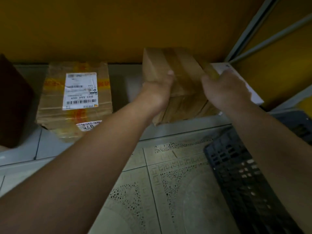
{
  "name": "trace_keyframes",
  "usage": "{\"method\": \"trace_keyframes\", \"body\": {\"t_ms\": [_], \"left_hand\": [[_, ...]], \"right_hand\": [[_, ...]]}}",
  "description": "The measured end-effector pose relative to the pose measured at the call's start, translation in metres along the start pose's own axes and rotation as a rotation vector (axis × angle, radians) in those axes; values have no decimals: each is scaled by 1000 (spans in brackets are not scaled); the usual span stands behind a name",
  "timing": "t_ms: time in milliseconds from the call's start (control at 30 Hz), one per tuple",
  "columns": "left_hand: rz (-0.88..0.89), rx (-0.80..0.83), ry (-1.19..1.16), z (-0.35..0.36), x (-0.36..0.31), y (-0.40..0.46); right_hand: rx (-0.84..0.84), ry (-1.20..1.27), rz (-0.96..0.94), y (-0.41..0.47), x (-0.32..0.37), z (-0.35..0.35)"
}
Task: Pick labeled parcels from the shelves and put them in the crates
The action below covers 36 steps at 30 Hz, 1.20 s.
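Head view: left hand [157, 92] and right hand [224, 90] clasp a taped brown parcel [179, 81], fingers curled round its sides, tilted at the low shelf [185, 125] edge. Seemingly glossy tape could slip, dropping it short of the dark crate [239, 174].

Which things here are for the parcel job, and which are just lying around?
For the job:
brown box, gripped by left hand and right hand
labelled parcel
dark crate

Just lying around:
white flat box
dark thing at left edge
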State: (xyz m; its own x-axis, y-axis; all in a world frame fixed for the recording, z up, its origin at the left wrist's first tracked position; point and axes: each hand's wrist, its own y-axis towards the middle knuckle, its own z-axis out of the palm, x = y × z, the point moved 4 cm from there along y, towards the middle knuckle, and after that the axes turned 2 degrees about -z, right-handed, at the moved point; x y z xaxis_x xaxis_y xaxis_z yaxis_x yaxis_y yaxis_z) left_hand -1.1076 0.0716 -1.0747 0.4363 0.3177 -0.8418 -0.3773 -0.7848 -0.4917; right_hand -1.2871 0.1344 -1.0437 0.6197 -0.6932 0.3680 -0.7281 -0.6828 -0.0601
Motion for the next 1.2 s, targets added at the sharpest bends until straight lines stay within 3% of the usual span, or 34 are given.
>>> {"method": "trace_keyframes", "body": {"t_ms": [67,200,267,367,500,667,833,967,1067,1200], "left_hand": [[-48,12,-128,10,8,3],[-29,-63,-212,4,3,6],[-8,-144,-260,-15,-4,1],[50,-250,-374,-48,-7,-6],[168,-357,-373,-68,1,-15],[213,-287,-443,-66,16,-17],[316,-205,-411,-72,17,-17],[252,-148,-485,-75,12,-19],[159,-31,-637,-75,7,-26],[241,15,-588,-79,7,-29]], "right_hand": [[50,124,10,1,-9,8],[-47,162,-88,1,0,7],[-70,454,-90,-1,11,-1],[51,801,-93,-3,31,-4],[226,978,-60,-2,43,4],[410,927,-32,-2,46,-4],[241,923,-168,0,50,-23],[107,1059,-189,-1,56,-25],[110,1173,-210,-8,58,-19],[164,1276,-205,-15,60,-9]]}}
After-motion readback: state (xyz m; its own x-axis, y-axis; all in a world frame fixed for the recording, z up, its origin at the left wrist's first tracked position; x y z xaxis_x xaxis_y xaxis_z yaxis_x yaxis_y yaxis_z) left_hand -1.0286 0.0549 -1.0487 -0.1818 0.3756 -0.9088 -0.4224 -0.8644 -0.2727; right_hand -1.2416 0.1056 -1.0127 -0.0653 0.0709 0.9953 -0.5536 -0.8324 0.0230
